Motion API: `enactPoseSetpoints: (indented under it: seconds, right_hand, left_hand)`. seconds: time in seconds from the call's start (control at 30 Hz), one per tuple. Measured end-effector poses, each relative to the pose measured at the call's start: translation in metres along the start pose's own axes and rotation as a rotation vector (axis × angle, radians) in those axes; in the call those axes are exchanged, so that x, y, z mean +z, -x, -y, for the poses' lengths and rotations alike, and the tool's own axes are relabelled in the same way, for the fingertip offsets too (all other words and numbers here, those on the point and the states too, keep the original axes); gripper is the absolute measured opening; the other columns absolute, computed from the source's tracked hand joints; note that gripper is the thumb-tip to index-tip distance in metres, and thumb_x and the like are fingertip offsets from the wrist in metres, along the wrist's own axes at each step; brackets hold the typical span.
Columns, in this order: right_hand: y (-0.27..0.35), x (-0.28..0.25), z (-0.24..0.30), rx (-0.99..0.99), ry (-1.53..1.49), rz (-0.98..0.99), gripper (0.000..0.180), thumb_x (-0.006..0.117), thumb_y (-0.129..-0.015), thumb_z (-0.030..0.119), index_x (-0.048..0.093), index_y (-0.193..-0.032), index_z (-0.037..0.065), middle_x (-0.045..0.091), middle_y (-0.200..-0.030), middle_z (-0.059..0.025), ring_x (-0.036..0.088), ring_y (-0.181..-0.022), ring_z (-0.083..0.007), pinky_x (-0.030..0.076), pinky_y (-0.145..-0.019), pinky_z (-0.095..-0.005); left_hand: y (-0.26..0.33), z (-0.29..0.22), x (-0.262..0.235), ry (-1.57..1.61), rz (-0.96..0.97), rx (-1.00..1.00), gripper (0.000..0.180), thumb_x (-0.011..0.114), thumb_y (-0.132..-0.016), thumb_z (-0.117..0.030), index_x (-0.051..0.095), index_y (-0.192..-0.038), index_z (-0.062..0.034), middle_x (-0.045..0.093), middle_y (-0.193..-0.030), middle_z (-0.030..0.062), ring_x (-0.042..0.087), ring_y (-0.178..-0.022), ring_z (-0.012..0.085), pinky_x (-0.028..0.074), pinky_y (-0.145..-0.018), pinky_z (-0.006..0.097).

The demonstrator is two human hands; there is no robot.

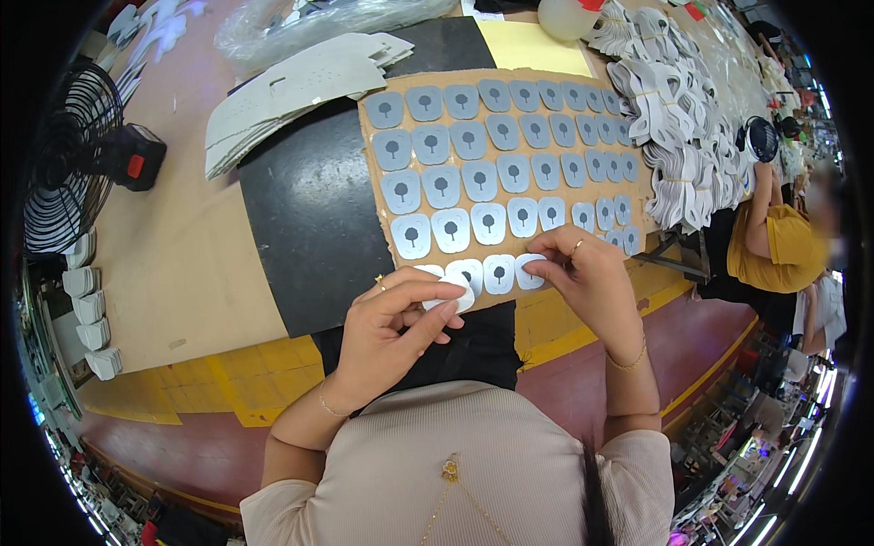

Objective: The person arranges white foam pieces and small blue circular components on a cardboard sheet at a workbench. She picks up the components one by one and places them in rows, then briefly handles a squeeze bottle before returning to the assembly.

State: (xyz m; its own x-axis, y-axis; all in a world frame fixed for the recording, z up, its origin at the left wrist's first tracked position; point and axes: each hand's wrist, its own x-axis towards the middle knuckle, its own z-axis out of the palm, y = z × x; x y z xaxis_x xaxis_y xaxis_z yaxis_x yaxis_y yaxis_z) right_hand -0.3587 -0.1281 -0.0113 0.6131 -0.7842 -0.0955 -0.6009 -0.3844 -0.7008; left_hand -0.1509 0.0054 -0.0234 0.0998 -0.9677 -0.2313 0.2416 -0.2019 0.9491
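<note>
A brown cardboard sheet [381, 196] lies before me, covered in rows of small rounded-square grey patches [441, 186], each with a dark tree shape on it. Between the thumb and fingers of my left hand [391, 323] are pinched pale patches [452, 293], seemingly a small stack, over the sheet's near-left corner. My right hand [587, 278] has its thumb and forefinger closed on the edge of a patch [529, 273] in the nearest row. That patch lies on or just above the cardboard; I cannot tell which.
A black mat [300, 200] sits under the cardboard's left side. Stacked grey cut pieces [273, 100] lie at the far left of it. Bundled white pieces [669, 109] crowd the right side. A black fan [68, 155] stands at left. A person in yellow [783, 241] sits at right.
</note>
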Motion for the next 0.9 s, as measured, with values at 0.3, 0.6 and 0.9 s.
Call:
enactPoseSetpoints:
  seconds: [0.3, 0.6, 0.9]
  right_hand:
    - [-0.003, -0.004, 0.001, -0.271, 0.343, -0.029, 0.018, 0.076, -0.073, 0.008, 0.069, -0.089, 0.008, 0.050, -0.079, -0.0036, 0.052, -0.076, -0.0208, 0.041, -0.066, -0.0360]
    - [0.027, -0.005, 0.024, -0.468, -0.211, 0.083, 0.025, 0.076, -0.071, 0.003, 0.073, -0.093, 0.015, 0.063, -0.106, -0.0054, 0.058, -0.081, -0.0195, 0.050, -0.070, -0.0308]
    - [0.041, -0.047, -0.027, 0.095, -0.502, -0.469, 0.015, 0.064, -0.089, 0.000, 0.066, -0.104, -0.001, 0.060, -0.088, -0.0028, 0.058, -0.071, -0.0084, 0.047, -0.064, -0.0192]
  left_hand:
    - [-0.001, -0.002, 0.006, 0.148, -0.020, -0.091, 0.027, 0.061, -0.091, 0.001, 0.058, -0.118, 0.0027, 0.064, -0.104, 0.0178, 0.070, -0.083, 0.0217, 0.060, -0.063, 0.026]
    - [-0.009, -0.006, 0.009, 0.544, 0.384, -0.536, 0.024, 0.061, -0.092, -0.002, 0.046, -0.110, -0.0004, 0.065, -0.089, 0.0159, 0.070, -0.072, 0.0251, 0.060, -0.060, 0.031]
    - [-0.008, 0.000, 0.034, -0.721, 0.198, 0.495, 0.026, 0.072, -0.080, -0.002, 0.066, -0.105, -0.0033, 0.063, -0.108, 0.0092, 0.062, -0.090, 0.0276, 0.050, -0.075, 0.035]
